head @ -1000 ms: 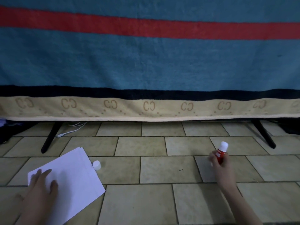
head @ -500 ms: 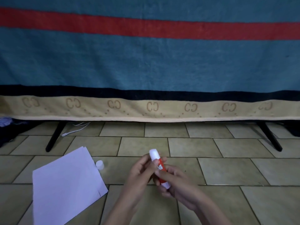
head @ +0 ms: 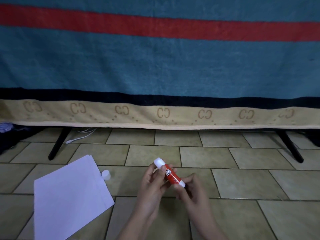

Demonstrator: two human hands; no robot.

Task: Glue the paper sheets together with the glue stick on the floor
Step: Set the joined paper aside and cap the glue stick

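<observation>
A red glue stick (head: 170,175) with a white cap is held tilted above the tiled floor, between both hands. My left hand (head: 153,181) grips its upper end near the cap. My right hand (head: 191,190) pinches its white lower end. A stack of white paper sheets (head: 69,196) lies flat on the floor to the left, apart from both hands. A small white cap (head: 106,174) stands on a tile just beside the stack's right corner.
A blue blanket with a red stripe and a beige border (head: 155,115) hangs across the back, above two black slanted legs (head: 58,144) (head: 290,147). A white cable (head: 81,135) lies under it. Dark clothes (head: 10,134) sit at far left.
My left hand left the paper and my right hand brought the glue stick from the right to the middle. Both hands now hold it, and the stick has tilted a little further.
</observation>
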